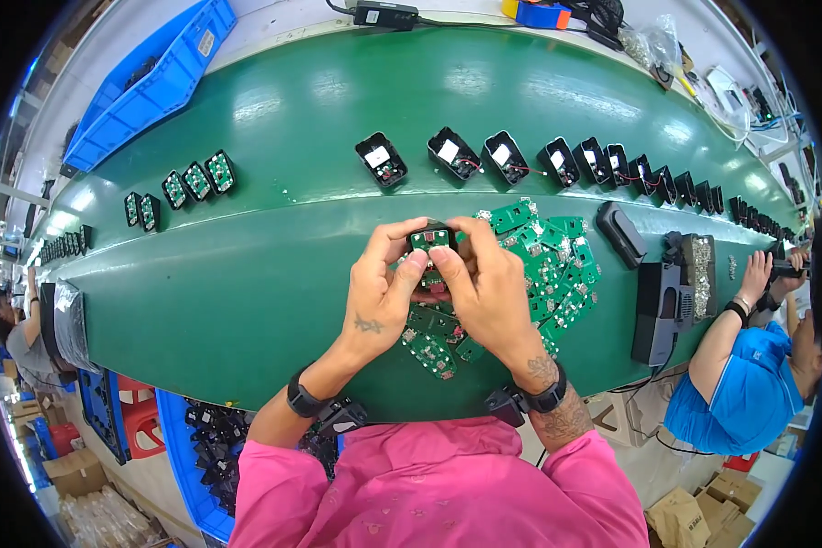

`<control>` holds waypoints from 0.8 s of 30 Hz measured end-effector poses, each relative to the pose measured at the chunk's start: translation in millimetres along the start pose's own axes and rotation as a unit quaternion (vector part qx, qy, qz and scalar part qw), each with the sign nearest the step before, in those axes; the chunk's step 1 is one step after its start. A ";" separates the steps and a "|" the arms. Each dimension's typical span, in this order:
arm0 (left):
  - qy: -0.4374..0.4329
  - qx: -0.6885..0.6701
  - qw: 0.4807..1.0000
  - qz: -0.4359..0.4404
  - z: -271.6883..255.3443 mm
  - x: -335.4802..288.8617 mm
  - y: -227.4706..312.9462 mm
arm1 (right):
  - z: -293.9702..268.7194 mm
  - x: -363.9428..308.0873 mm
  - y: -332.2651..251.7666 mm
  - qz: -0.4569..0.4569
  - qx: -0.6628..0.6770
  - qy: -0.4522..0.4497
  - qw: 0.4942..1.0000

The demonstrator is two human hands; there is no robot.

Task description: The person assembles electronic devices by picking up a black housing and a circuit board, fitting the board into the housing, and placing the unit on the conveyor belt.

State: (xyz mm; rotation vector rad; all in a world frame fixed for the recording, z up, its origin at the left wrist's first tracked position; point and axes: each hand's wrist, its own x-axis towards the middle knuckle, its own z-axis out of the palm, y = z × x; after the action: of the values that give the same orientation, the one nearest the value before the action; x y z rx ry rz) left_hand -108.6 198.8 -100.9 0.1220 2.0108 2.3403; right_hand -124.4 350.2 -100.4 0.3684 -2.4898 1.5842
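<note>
Near the middle of the green bench, my left hand and my right hand grip a small black plastic housing from both sides. Inside it shows a green circuit board, with both thumbs pressed on its face. Fingers hide most of the housing's sides and underside. A heap of bare green circuit boards lies just right of my right hand. Several more loose boards rest below my hands, toward the bench's front edge.
Open black housings with wires line the bench's far side, running right. Board-filled housings stand left. A blue crate sits far left; a blue tub of black parts is below the bench edge. Rightward are a black device and a co-worker.
</note>
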 end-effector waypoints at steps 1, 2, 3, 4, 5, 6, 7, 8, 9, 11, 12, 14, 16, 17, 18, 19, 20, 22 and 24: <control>0.000 0.000 1.000 0.000 -0.8 -0.1 -0.8 | 3.7 -0.3 0.6 0.004 0.040 -0.006 0.999; 0.001 0.020 1.000 -0.011 -2.3 -0.2 -2.0 | 2.9 0.3 0.3 0.004 0.040 -0.006 0.999; 0.002 0.040 0.999 -0.021 -3.6 -0.3 -2.7 | 1.2 1.3 -0.1 0.004 0.043 -0.033 0.999; 0.002 0.039 0.999 -0.021 -4.5 -0.5 -2.8 | -0.4 2.1 0.1 0.004 0.046 -0.060 0.997; 0.002 0.044 0.999 -0.031 -5.4 -0.3 -2.8 | -0.5 2.8 3.1 0.004 0.045 -0.061 0.997; 0.001 0.048 0.998 -0.041 -6.0 0.1 -2.5 | 0.4 3.2 8.0 -0.029 0.040 -0.058 0.997; 0.003 0.048 0.998 -0.041 -6.4 1.0 -1.9 | 1.0 3.3 10.9 -0.062 0.035 -0.056 0.996; 0.003 0.038 0.998 -0.050 -6.2 2.3 -0.3 | -0.2 3.5 10.1 -0.062 0.035 -0.057 0.996; 0.004 0.028 0.998 -0.059 -6.6 2.6 0.4 | -2.1 4.1 7.4 -0.037 0.037 -0.074 0.996; -0.015 0.058 0.997 -0.054 -6.3 2.4 1.7 | -5.8 5.0 5.7 -0.014 0.036 -0.089 0.995; -0.034 0.089 0.994 -0.050 -6.1 2.3 2.4 | -6.5 4.5 6.8 -0.013 0.038 -0.086 0.996; -0.030 0.079 0.995 -0.052 -6.2 1.6 6.4 | -8.1 5.1 4.3 -0.017 0.042 -0.086 0.995; -0.030 0.068 0.996 -0.054 -5.5 1.4 6.4 | -12.4 6.0 -1.7 0.034 0.001 -0.119 0.992; -0.024 0.085 0.995 -0.049 -5.2 1.5 3.6 | -9.1 4.6 1.1 0.034 0.000 -0.119 0.992; -0.019 0.102 0.994 -0.045 -5.1 1.8 1.3 | -3.0 2.4 6.1 0.010 0.012 -0.091 0.996; -0.017 0.102 0.994 -0.046 -5.5 1.7 0.6 | 1.0 1.5 7.7 -0.014 0.024 -0.064 0.998; -0.008 0.080 0.995 -0.051 -5.9 1.6 -0.3 | 1.1 1.4 6.6 -0.014 0.024 -0.065 0.997; 0.001 0.058 0.997 -0.058 -4.8 1.1 -2.1 | -1.2 2.1 1.1 0.005 0.059 -0.097 0.994; 0.010 0.048 0.998 -0.033 -1.0 -1.3 -3.8 | 3.6 1.1 3.6 -0.001 0.079 -0.081 0.994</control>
State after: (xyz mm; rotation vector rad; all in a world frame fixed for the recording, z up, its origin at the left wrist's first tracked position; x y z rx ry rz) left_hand -107.4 198.3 -104.8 0.0359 2.1032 2.2144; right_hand -126.5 348.3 -104.8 0.5410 -2.4826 1.8247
